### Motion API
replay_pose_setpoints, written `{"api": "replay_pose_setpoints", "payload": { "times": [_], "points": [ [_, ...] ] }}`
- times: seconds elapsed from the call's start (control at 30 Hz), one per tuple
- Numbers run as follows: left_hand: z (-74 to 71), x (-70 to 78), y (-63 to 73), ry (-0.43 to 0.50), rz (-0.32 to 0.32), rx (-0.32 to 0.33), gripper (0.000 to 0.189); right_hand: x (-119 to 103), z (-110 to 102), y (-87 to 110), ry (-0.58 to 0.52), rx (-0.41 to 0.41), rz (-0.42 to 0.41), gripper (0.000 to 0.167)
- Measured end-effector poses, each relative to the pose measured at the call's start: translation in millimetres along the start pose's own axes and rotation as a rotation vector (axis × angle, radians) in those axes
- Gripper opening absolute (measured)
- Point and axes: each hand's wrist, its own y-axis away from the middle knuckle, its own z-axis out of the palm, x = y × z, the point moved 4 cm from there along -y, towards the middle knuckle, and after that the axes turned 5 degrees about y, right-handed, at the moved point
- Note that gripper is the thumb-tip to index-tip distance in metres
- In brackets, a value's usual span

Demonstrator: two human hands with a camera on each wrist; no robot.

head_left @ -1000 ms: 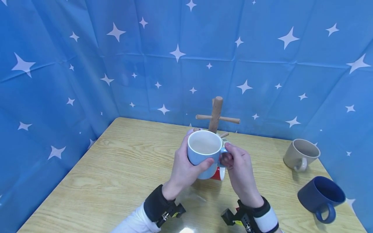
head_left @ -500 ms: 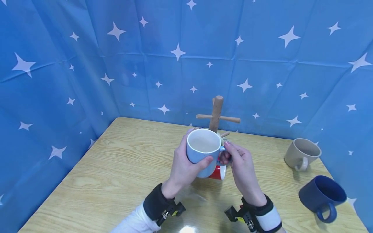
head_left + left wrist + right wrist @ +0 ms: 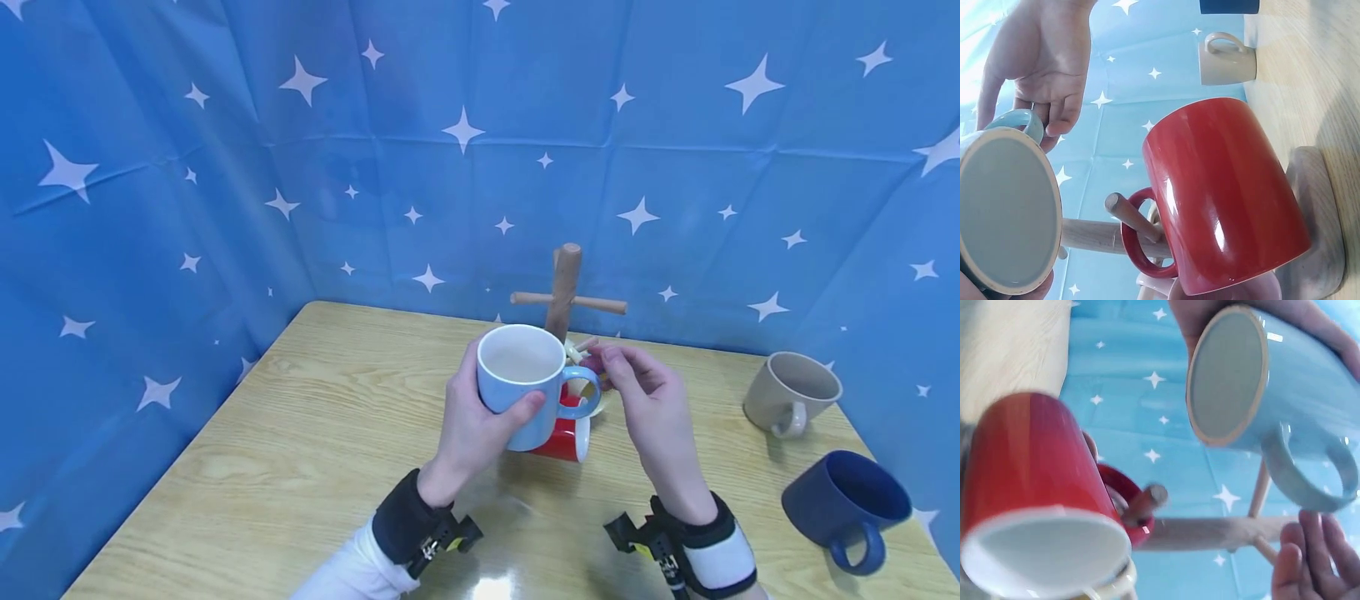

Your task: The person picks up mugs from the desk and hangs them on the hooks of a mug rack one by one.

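Note:
My left hand [image 3: 476, 429] grips a light blue mug [image 3: 510, 396] round its body, holding it upright above the table with its handle turned right. In the left wrist view the mug's pale underside [image 3: 1010, 212] shows. Right beside the handle is my right hand [image 3: 656, 408], its fingers loosely bent and holding nothing; whether a fingertip still touches the handle I cannot tell. Behind the blue mug stands a wooden mug tree [image 3: 564, 292] with bare upper pegs. A red mug [image 3: 1222, 194] hangs tilted by its handle on a lower peg [image 3: 1132, 215].
A pink mug [image 3: 1235, 290] and a cream handle [image 3: 1119, 585] show partly behind the red mug. At the table's right side sit a beige mug [image 3: 787, 392] and a navy mug [image 3: 840, 500]. A blue star-patterned cloth [image 3: 375, 167] hangs behind the table [image 3: 300, 442].
My right hand has let go of the blue mug's handle and moved a little right. The left hand keeps its grip on the mug, and more of the red mug shows.

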Motion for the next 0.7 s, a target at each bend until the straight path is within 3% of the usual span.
{"api": "replay_pose_setpoints", "payload": {
  "times": [0.3, 0.43, 0.57, 0.7],
  "points": [
    [-1.5, 1.4, -2.5, -0.007, 0.007, 0.015, 0.084, -25.0, -23.7, -32.1, 0.082, 0.139, -0.218, 0.027],
    [-2.3, 0.3, -2.8, -0.009, 0.016, 0.021, 0.084, -32.3, -31.1, -48.2, 0.146, 0.166, -0.262, 0.028],
    [-3.8, -0.1, -2.9, -0.013, 0.019, 0.033, 0.084, -37.9, -31.1, -61.6, 0.244, 0.121, -0.270, 0.034],
    [-4.1, 0.3, -3.5, -0.015, 0.013, 0.039, 0.085, -42.3, -24.4, -73.0, 0.294, 0.020, -0.273, 0.040]
  ]
}}
